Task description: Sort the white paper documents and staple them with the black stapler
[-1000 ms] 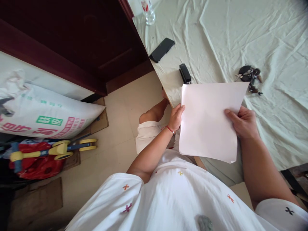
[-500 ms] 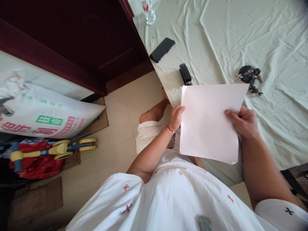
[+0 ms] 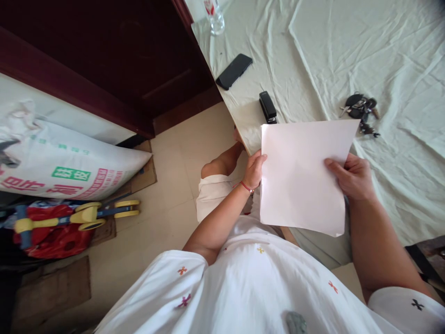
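A stack of white paper (image 3: pixel 301 176) is held up between my two hands, over the table's near edge and my lap. My left hand (image 3: pixel 254 170) pinches its left edge, thumb at the border. On the right side, my right hand (image 3: pixel 354 176) grips the sheets with the thumb flat on top and the fingers hidden beneath. One lower right corner of the paper curls slightly. Just beyond the paper's upper left corner lies a black stapler (image 3: pixel 267 106), partly covered by the sheets.
On the cloth-covered table (image 3: pixel 313 60) are a dark phone (image 3: pixel 234 71), a bunch of keys (image 3: pixel 361 111) and a water bottle (image 3: pixel 215 18). To the left, a large printed sack (image 3: pixel 76 162) and a yellow-blue child's ride-on toy (image 3: pixel 79 217) stand on the floor.
The sheets' left edges look more evenly lined up than before. Both hands keep practically the same place and grip.
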The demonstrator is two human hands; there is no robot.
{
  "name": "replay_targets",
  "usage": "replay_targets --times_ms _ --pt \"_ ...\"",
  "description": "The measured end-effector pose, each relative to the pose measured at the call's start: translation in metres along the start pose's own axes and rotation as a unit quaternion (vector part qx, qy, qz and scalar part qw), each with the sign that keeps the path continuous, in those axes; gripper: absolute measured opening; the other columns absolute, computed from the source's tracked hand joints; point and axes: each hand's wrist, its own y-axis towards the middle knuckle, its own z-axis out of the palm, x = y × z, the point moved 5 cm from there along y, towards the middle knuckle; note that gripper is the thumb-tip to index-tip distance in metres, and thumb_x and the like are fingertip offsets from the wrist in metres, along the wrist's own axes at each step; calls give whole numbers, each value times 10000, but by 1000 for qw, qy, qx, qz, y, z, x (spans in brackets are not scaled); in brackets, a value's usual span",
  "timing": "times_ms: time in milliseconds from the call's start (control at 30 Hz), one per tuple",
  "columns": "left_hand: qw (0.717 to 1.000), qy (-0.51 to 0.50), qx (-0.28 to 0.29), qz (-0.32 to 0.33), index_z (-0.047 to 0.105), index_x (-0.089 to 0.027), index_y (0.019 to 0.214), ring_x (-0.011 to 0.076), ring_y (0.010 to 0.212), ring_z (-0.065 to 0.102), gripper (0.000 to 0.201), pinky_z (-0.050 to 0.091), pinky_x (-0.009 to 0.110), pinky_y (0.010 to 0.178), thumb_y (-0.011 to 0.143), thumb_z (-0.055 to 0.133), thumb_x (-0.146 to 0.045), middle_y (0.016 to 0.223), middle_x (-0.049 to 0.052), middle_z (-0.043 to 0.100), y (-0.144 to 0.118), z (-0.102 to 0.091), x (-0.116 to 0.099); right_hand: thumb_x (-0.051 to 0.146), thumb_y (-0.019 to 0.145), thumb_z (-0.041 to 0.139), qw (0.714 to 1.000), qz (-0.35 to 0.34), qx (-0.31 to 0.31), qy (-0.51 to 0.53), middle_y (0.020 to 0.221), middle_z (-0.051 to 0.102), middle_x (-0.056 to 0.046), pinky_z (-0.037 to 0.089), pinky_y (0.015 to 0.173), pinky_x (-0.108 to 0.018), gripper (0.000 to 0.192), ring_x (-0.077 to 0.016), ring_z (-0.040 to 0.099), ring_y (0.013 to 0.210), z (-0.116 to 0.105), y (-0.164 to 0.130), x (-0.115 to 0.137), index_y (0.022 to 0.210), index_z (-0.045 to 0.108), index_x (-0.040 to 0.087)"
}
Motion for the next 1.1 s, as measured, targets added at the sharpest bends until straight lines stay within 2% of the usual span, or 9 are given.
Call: replay_targets --times_ms 167,400,567,667,733,800,900,1000,1100 --pt "1000 8 -7 13 767 -200 941 233 957 704 439 542 349 877 900 644 -619 933 42 784 1 -2 2 427 689 903 1000 -3 7 7 800 776 -19 521 479 -212 313 -117 632 558 0 1 0 890 786 218" --pt "999 47 -14 21 765 -200 946 225 892 689 579 547 355 863 859 654 -761 861 36 751 -2 -4 2 438 742 867 1000 -9 16 -2 818 771 -15 512 498 -212 298 -111 625 573 1 -1 -2 924 786 217" --pt "999 41 -10 30 777 -200 1022 235 989 711 559 548 360 961 898 635 -726 964 48 783 -3 -5 3 434 831 773 993 -64 -13 -94 849 741 -12 500 542 -227 316 -116 615 630 -4 5 -5 1065 735 226" --pt "999 41 6 35 772 -194 1104 254 1103 707 572 522 377 1050 928 605 -712 1074 67 794 -5 -4 0 340 829 718 949 -167 -122 -238 933 731 -26 542 631 -278 422 -148 643 724 -18 9 -1 1236 666 245" --pt "998 49 16 38 760 -186 1158 258 1154 696 579 503 382 1090 949 586 -697 1144 79 791 -7 -3 -4 288 796 687 891 -247 -182 -335 1071 722 -89 587 702 -349 498 -215 684 882 -22 8 9 1289 645 231" --pt "997 60 19 35 747 -179 1191 258 1163 693 582 499 382 1094 963 572 -685 1177 88 785 -9 -2 -7 287 801 665 825 -328 -204 -412 1182 698 -148 607 812 -456 470 -286 684 1026 -19 4 26 1267 660 218" --pt "997 70 21 23 735 -175 1195 254 1138 694 587 509 379 1064 971 554 -687 1179 94 778 -12 0 -8 298 903 618 751 -419 -179 -478 1234 707 -160 535 1005 -567 361 -325 679 1121 0 -2 60 1254 670 232" --pt "996 81 23 21 726 -169 1170 233 1049 691 586 531 368 989 979 534 -689 1120 88 774 -13 3 -7 231 973 564 740 -448 -105 -491 1374 668 -171 504 1087 -520 372 -302 645 1233 29 4 93 1334 652 228" --pt "995 94 17 21 719 -164 1100 211 935 666 573 534 358 913 984 522 -689 980 67 752 -13 5 -7 238 1016 517 734 -444 -27 -514 1510 587 -178 453 1167 -528 399 -319 539 1393 57 20 109 1398 626 198"
